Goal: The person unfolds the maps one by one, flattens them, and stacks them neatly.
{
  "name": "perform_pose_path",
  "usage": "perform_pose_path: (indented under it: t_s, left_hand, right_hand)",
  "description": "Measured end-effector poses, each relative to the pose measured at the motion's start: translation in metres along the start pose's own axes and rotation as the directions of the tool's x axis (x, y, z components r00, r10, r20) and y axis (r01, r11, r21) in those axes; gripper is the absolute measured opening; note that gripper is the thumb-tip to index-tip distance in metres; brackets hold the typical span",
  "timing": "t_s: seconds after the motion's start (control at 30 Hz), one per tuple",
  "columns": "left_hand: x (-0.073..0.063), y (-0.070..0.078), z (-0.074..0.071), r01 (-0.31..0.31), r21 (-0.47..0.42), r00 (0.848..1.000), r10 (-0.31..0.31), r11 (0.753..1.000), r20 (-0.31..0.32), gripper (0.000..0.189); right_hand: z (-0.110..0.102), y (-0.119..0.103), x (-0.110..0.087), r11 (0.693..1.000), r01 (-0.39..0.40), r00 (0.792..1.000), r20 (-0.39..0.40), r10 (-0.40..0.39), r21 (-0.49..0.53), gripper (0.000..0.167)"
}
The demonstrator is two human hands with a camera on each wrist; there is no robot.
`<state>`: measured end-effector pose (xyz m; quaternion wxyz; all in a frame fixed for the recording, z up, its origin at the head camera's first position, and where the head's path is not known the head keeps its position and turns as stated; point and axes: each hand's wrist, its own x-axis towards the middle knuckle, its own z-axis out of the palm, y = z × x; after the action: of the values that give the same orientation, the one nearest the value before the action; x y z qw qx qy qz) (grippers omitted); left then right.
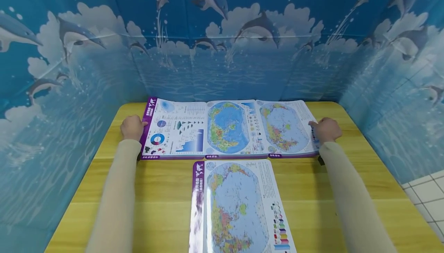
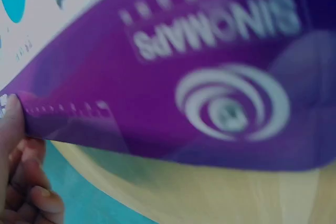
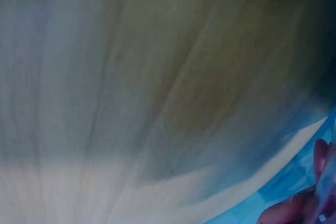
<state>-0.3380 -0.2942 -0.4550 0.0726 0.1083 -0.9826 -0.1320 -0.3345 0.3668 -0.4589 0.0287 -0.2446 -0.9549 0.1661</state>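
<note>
A row of world map panels lies across the back of the table in the head view. Its left panel (image 1: 177, 129) has charts and a purple side strip, and the middle map panel (image 1: 227, 127) and right map panel (image 1: 284, 127) show world maps. My left hand (image 1: 132, 127) pinches the purple edge, thumb on top; in the left wrist view this purple strip (image 2: 157, 93), printed SINOMAPS, bows up off the table. My right hand (image 1: 327, 129) pinches the row's right edge. Closer to me, a separate world map sheet (image 1: 239, 206) lies flat, untouched.
The yellow wood-grain table (image 1: 163, 203) narrows toward the back, its far corners rounded. A blue dolphin-printed curtain (image 1: 222, 71) hangs around the back and sides. White tiles (image 1: 428, 195) show at the lower right.
</note>
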Motion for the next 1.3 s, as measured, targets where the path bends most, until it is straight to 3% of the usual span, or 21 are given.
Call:
perform_pose_path:
  t_s: [0.27, 0.47, 0.57, 0.67, 0.77, 0.9, 0.97, 1.07, 1.2, 1.3]
  left_hand:
    - [-0.006, 0.0, 0.01, 0.109, -0.024, 0.994, -0.109, 0.994, -0.02, 0.041]
    - [-0.008, -0.001, 0.012, 0.125, -0.041, 0.991, -0.127, 0.991, -0.05, 0.037]
    - [-0.009, 0.002, 0.006, 0.12, -0.11, 0.99, -0.128, 0.987, -0.066, 0.035]
    - [-0.011, 0.007, -0.003, 0.111, -0.251, 0.987, -0.136, 0.962, -0.081, 0.035]
    - [-0.016, 0.014, -0.013, 0.081, -0.391, 0.988, -0.125, 0.917, -0.089, 0.04]
    - [-0.04, 0.028, -0.022, 0.029, -0.506, 0.998, -0.056, 0.862, -0.039, 0.045]
    - [-0.06, 0.036, -0.025, -0.005, -0.542, 1.0, 0.009, 0.841, 0.005, 0.046]
    - [-0.095, 0.048, -0.022, -0.058, -0.576, 0.987, 0.133, 0.815, 0.088, 0.042]
    - [-0.145, 0.06, -0.012, -0.088, -0.603, 0.933, 0.278, 0.793, 0.228, 0.029]
    - [-0.18, 0.067, -0.005, -0.085, -0.604, 0.887, 0.336, 0.792, 0.316, 0.024]
  right_hand:
    - [0.01, 0.007, 0.0, 0.998, 0.0, 0.999, 0.038, 0.003, -0.07, 0.054]
    - [0.014, 0.005, -0.002, 1.0, -0.011, 1.0, 0.013, 0.011, 0.009, 0.052]
    - [0.01, -0.002, -0.005, 0.997, 0.012, 1.0, 0.006, -0.012, 0.073, 0.051]
    - [0.003, -0.009, -0.008, 0.99, 0.036, 0.999, 0.018, -0.039, 0.139, 0.05]
    - [-0.005, -0.017, -0.012, 0.981, 0.063, 0.997, 0.03, -0.07, 0.184, 0.053]
    - [-0.013, -0.026, -0.028, 0.965, 0.159, 0.981, 0.074, -0.177, 0.207, 0.058]
    - [-0.016, -0.028, -0.043, 0.944, 0.242, 0.954, 0.123, -0.274, 0.225, 0.059]
    - [-0.016, -0.031, -0.073, 0.891, 0.363, 0.879, 0.217, -0.425, 0.274, 0.056]
    - [-0.013, -0.032, -0.117, 0.835, 0.424, 0.76, 0.364, -0.539, 0.352, 0.044]
    - [-0.009, -0.028, -0.148, 0.819, 0.419, 0.69, 0.449, -0.568, 0.393, 0.039]
